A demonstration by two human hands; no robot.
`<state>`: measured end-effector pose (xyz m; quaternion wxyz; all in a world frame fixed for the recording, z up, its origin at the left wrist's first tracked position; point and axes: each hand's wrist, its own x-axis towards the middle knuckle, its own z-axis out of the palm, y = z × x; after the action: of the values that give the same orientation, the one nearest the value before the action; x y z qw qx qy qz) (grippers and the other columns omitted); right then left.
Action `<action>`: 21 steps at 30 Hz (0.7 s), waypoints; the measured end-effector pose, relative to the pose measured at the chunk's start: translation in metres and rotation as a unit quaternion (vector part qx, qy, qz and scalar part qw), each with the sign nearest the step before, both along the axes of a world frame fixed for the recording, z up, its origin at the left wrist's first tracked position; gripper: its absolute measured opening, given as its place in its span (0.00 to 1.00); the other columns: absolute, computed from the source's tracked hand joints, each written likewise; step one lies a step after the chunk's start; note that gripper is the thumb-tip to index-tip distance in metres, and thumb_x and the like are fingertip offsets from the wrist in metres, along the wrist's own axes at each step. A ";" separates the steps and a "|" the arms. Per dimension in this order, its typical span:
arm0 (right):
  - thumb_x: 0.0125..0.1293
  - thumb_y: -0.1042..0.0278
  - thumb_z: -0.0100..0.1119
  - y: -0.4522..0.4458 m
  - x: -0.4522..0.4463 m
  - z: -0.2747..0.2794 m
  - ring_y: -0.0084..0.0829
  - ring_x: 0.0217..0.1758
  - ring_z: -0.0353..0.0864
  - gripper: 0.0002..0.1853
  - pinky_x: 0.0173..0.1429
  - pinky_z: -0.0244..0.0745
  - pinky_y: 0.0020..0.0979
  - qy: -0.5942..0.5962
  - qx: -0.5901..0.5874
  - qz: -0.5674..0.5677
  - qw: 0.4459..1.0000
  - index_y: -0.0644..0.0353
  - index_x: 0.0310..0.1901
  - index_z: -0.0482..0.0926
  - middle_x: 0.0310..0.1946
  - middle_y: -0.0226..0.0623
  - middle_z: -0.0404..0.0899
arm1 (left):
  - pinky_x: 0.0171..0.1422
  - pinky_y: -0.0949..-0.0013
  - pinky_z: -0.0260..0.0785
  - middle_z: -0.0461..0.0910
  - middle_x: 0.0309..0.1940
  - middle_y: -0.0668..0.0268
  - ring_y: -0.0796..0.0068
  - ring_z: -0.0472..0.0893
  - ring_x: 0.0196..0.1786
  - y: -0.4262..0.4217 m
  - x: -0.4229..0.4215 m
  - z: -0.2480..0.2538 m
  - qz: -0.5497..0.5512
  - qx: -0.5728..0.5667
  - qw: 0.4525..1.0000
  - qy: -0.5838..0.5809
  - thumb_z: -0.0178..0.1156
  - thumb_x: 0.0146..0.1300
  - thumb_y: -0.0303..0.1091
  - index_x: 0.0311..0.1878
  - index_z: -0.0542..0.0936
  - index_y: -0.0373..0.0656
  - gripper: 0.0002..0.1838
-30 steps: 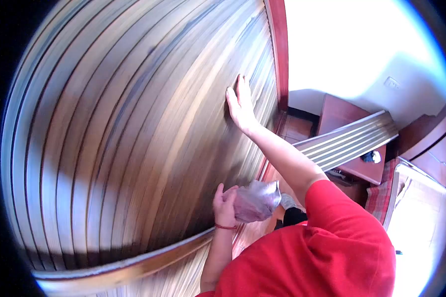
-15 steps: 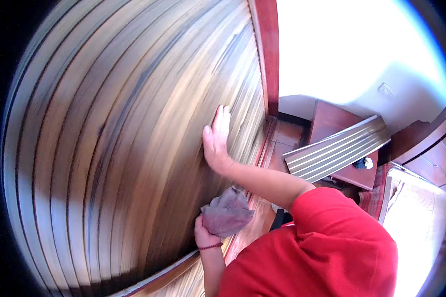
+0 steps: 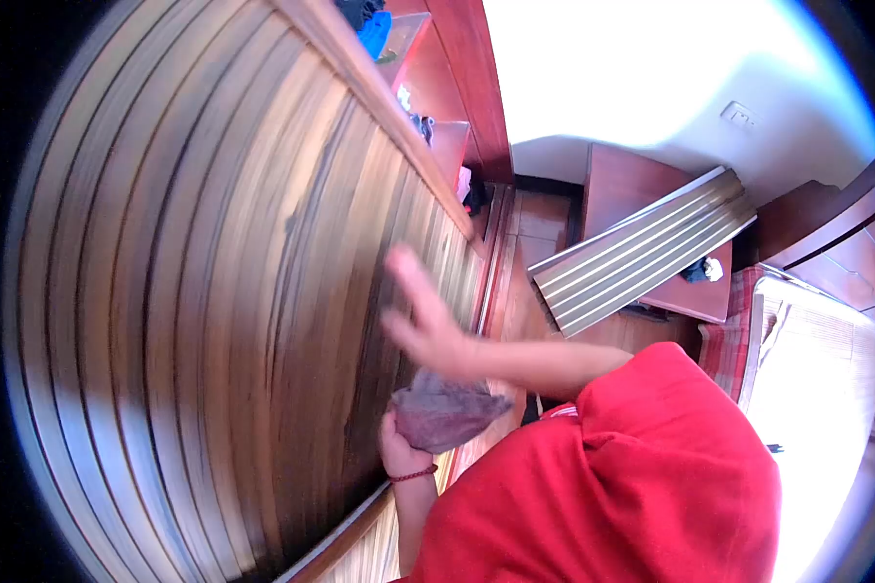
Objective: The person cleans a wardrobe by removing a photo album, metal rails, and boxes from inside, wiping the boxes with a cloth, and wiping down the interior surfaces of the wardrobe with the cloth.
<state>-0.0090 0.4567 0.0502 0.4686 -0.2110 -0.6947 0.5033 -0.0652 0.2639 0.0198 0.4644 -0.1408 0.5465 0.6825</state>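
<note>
My left hand [image 3: 403,449], with a dark red bead bracelet at its wrist, is closed around a bunched grey-purple cloth [image 3: 452,413] low in front of me. My right hand [image 3: 433,335] is above the cloth, its fingers spread and blurred by motion; whether it touches the panel is unclear. Both hands are beside a large wood-grain sliding door [image 3: 214,253] with vertical grooves. Beyond the door's edge, an open part of the wardrobe shows shelves [image 3: 450,144] with clothes and small items.
A grooved board [image 3: 642,255] lies slanted over a reddish-brown low cabinet [image 3: 624,180] by the white wall. A small black-and-white item [image 3: 705,269] sits by the board. On the right is a bed [image 3: 817,389] with plaid fabric [image 3: 727,325] at its side.
The door has slid left, and shelves now show past its edge. My right hand has left its flat place on the door and moved lower. The cloth stays in my left hand.
</note>
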 end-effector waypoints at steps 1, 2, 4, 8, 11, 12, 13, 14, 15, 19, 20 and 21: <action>0.52 0.70 0.52 0.026 -0.011 -0.007 0.50 0.70 0.41 0.38 0.70 0.38 0.41 0.000 -0.006 -0.079 0.997 0.66 0.64 0.48 0.64 0.57 0.46 | 0.57 0.63 0.64 0.75 0.48 0.62 0.65 0.73 0.51 0.009 -0.001 0.012 0.011 -0.010 1.000 -0.008 0.46 0.62 0.43 0.47 0.74 0.40 0.18; 0.51 0.71 0.52 0.051 -0.018 -0.010 0.50 0.69 0.42 0.39 0.70 0.39 0.40 -0.014 -0.014 -0.119 0.993 0.67 0.64 0.47 0.64 0.57 0.46 | 0.57 0.63 0.64 0.75 0.48 0.62 0.65 0.73 0.51 0.012 -0.001 0.016 0.010 -0.017 1.000 -0.008 0.46 0.62 0.43 0.47 0.74 0.40 0.18; 0.49 0.72 0.52 0.081 -0.029 -0.018 0.50 0.69 0.43 0.40 0.70 0.40 0.40 -0.030 -0.027 -0.160 0.986 0.67 0.64 0.46 0.64 0.58 0.47 | 0.57 0.61 0.64 0.75 0.48 0.61 0.64 0.73 0.51 0.016 -0.004 0.019 0.038 -0.025 0.999 -0.012 0.46 0.61 0.43 0.46 0.75 0.40 0.18; 0.41 0.77 0.51 0.064 -0.034 -0.024 0.53 0.67 0.47 0.42 0.68 0.46 0.38 -0.093 -0.038 -0.102 0.990 0.67 0.63 0.47 0.62 0.59 0.49 | 0.56 0.61 0.64 0.75 0.48 0.61 0.63 0.73 0.52 -0.003 -0.007 0.011 0.037 -0.039 0.998 -0.014 0.46 0.60 0.43 0.46 0.75 0.41 0.19; 0.39 0.79 0.50 0.058 -0.018 -0.016 0.53 0.63 0.52 0.38 0.67 0.50 0.39 -0.073 -0.050 -0.059 0.994 0.66 0.58 0.54 0.57 0.58 0.56 | 0.56 0.60 0.65 0.75 0.48 0.61 0.63 0.74 0.51 -0.017 -0.007 0.006 0.055 -0.067 0.996 -0.008 0.46 0.60 0.43 0.46 0.75 0.40 0.19; 0.37 0.80 0.50 0.056 -0.016 -0.018 0.54 0.61 0.55 0.35 0.66 0.52 0.40 -0.048 -0.056 -0.028 0.997 0.65 0.55 0.58 0.54 0.57 0.59 | 0.55 0.60 0.66 0.76 0.47 0.61 0.63 0.74 0.51 -0.022 -0.005 0.003 0.057 -0.069 0.996 -0.013 0.46 0.60 0.43 0.46 0.75 0.40 0.19; 0.37 0.80 0.50 0.049 -0.016 -0.019 0.54 0.61 0.55 0.35 0.66 0.52 0.40 -0.051 -0.063 -0.024 0.996 0.65 0.55 0.58 0.54 0.57 0.59 | 0.55 0.60 0.66 0.76 0.47 0.61 0.63 0.74 0.50 -0.027 -0.003 0.003 0.057 -0.070 0.996 -0.018 0.46 0.59 0.43 0.46 0.75 0.40 0.19; 0.37 0.79 0.50 0.041 -0.016 -0.020 0.54 0.60 0.57 0.34 0.65 0.53 0.41 -0.036 -0.043 -0.023 0.998 0.65 0.53 0.59 0.53 0.56 0.60 | 0.55 0.60 0.66 0.76 0.47 0.61 0.63 0.74 0.50 -0.027 -0.002 0.003 0.059 -0.077 0.995 -0.021 0.46 0.59 0.43 0.46 0.75 0.40 0.19; 0.36 0.79 0.50 0.032 -0.016 -0.021 0.54 0.58 0.58 0.32 0.64 0.54 0.41 -0.020 -0.022 -0.022 0.999 0.64 0.51 0.60 0.51 0.55 0.61 | 0.56 0.59 0.65 0.76 0.47 0.61 0.63 0.74 0.51 -0.025 0.001 0.004 0.057 -0.105 0.993 -0.005 0.46 0.59 0.43 0.46 0.74 0.40 0.19; 0.37 0.79 0.50 0.001 -0.007 -0.022 0.51 0.58 0.59 0.33 0.63 0.54 0.39 -0.007 -0.023 0.059 0.998 0.63 0.53 0.60 0.51 0.51 0.61 | 0.54 0.61 0.66 0.76 0.45 0.62 0.64 0.75 0.50 -0.029 0.002 -0.005 0.083 -0.119 0.989 0.004 0.48 0.59 0.42 0.45 0.75 0.40 0.18; 0.37 0.79 0.50 -0.005 -0.005 -0.023 0.51 0.58 0.59 0.33 0.63 0.54 0.39 -0.008 -0.029 0.064 0.998 0.63 0.53 0.60 0.51 0.51 0.61 | 0.54 0.62 0.66 0.76 0.45 0.63 0.65 0.74 0.50 -0.028 0.003 -0.005 0.103 -0.131 0.986 0.015 0.49 0.58 0.41 0.45 0.75 0.40 0.17; 0.37 0.79 0.51 -0.012 -0.004 -0.024 0.51 0.58 0.59 0.33 0.62 0.55 0.39 -0.010 -0.023 0.098 0.995 0.63 0.53 0.60 0.51 0.51 0.61 | 0.54 0.62 0.66 0.76 0.45 0.63 0.65 0.74 0.50 -0.027 0.002 -0.004 0.106 -0.137 0.985 0.015 0.49 0.58 0.41 0.45 0.75 0.40 0.17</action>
<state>-0.0129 0.4444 0.0266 0.4054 -0.1579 -0.7051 0.5600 -0.0627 0.2366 0.0157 0.3579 -0.2504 0.6239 0.6481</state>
